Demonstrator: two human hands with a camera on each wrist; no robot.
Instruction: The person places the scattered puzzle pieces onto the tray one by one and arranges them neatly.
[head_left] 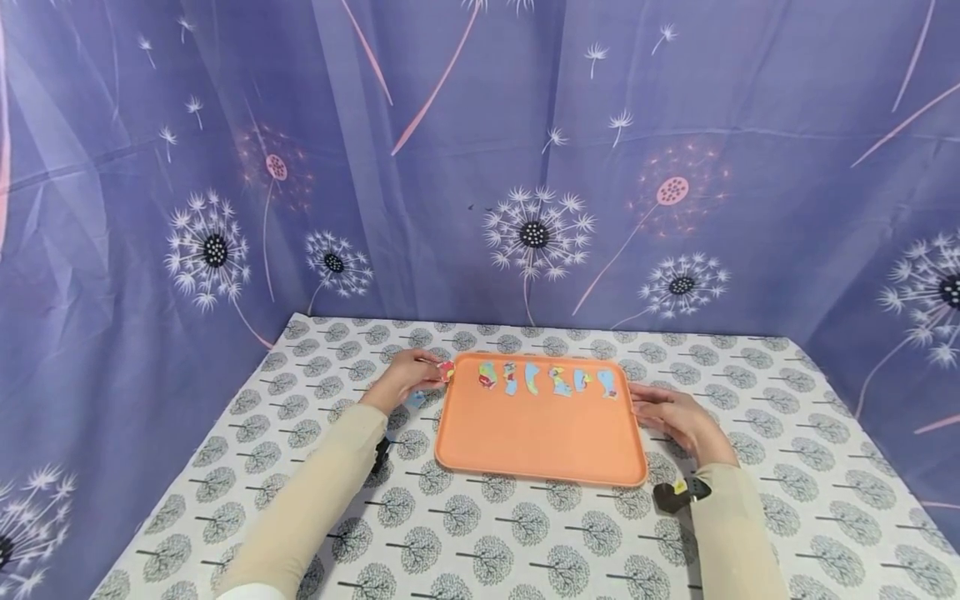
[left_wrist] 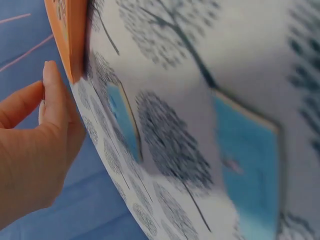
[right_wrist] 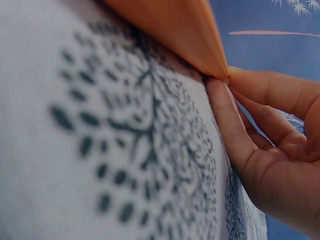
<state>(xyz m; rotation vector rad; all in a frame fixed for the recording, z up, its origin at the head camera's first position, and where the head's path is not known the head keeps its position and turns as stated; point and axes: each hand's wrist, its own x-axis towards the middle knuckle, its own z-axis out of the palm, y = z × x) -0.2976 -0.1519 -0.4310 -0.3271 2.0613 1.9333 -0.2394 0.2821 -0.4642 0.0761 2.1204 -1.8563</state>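
Observation:
My left hand (head_left: 407,375) pinches a red puzzle piece (head_left: 446,371) between thumb and fingers, close to the far left corner of the orange tray (head_left: 540,437). In the left wrist view the left hand (left_wrist: 40,135) shows only a thin edge of that piece. Along the tray's far side lies a row of several flat, colourful puzzle pieces (head_left: 531,378). At the tray's right rim, my right hand (head_left: 678,421) grips the edge, with the thumb and fingers on it in the right wrist view.
On the tree-print tablecloth (head_left: 517,533), light blue pieces (left_wrist: 250,170) lie left of the tray, under the left wrist. A purple dandelion curtain (head_left: 450,167) hangs behind the table and along its sides. Each wrist wears a dark camera (head_left: 678,495).

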